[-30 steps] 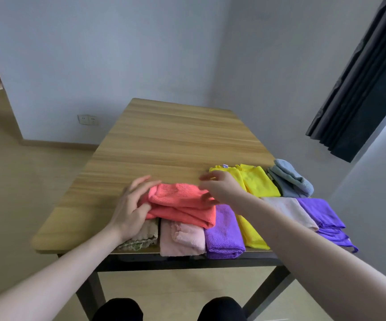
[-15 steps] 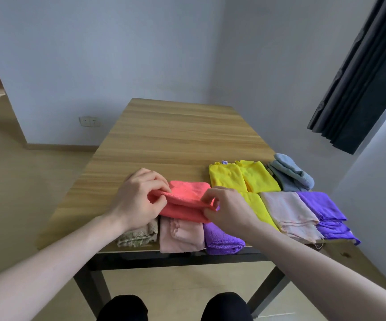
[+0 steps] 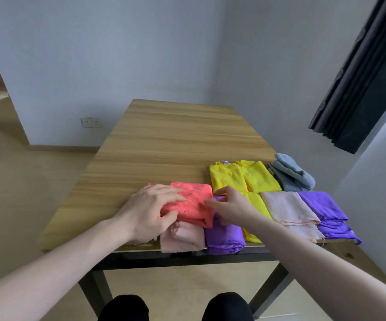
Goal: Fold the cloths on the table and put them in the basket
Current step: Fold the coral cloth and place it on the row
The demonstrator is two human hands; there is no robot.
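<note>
Now the folded coral cloth lies at the near edge of the counter, on top of a pink cloth and a purple cloth. My left hand rests flat on its left part, fingers straight and spread. My right hand touches its right edge, fingers relaxed, holding nothing. Right of these lie yellow cloths, a pale cloth, another purple one and a grey-blue cloth.

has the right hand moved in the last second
Yes. The right hand has pulled back toward the person, from the far edge of the coral cloth by the yellow cloths to its near right corner over the purple cloth.
</note>
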